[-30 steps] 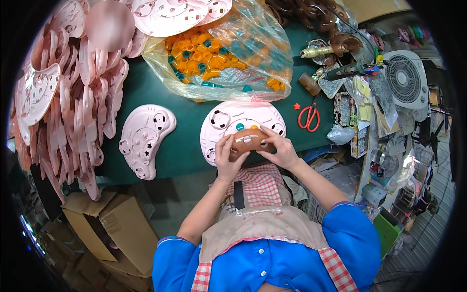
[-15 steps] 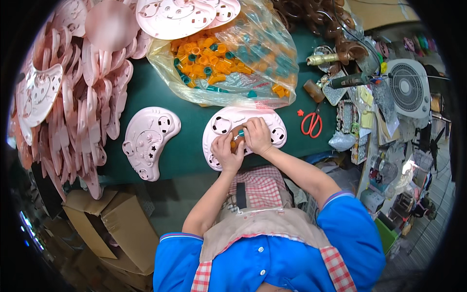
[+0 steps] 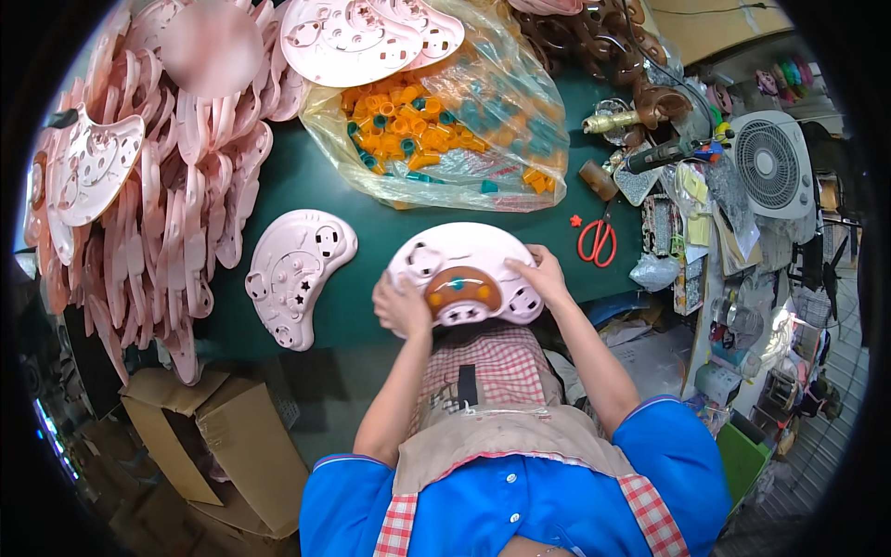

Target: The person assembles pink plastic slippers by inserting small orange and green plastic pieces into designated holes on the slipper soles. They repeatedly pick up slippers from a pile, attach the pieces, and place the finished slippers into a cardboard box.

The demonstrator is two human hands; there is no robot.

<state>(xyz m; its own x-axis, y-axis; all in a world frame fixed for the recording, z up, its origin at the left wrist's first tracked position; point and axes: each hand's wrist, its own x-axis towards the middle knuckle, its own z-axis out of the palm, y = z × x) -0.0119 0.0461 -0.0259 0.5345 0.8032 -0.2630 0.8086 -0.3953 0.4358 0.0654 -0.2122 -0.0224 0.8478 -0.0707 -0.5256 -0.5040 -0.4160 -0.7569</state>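
Observation:
A pale pink plastic panel [image 3: 471, 243], curved like a bean and tilted up off the table's near edge, is held between my two hands. A brown arched insert [image 3: 463, 285] with a teal piece and orange pieces sits in its middle. My left hand [image 3: 402, 304] grips the panel's left end, fingers partly behind it. My right hand [image 3: 541, 276] holds the right end, thumb on the front. Further left on the green table lies a second pink panel [image 3: 297, 276] with star-shaped holes and no brown insert.
An open plastic bag [image 3: 501, 111] of orange and teal caps lies at the back. Pink panels [image 3: 176, 213] are piled high at the left. Red-handled scissors [image 3: 597, 243] lie at the right, near a grey fan [image 3: 770, 165]. A cardboard box [image 3: 232, 446] stands below, left.
My hands have moved from the brown insert to the panel's two ends. The panel is now lifted and tilted, and the insert with its coloured pieces shows.

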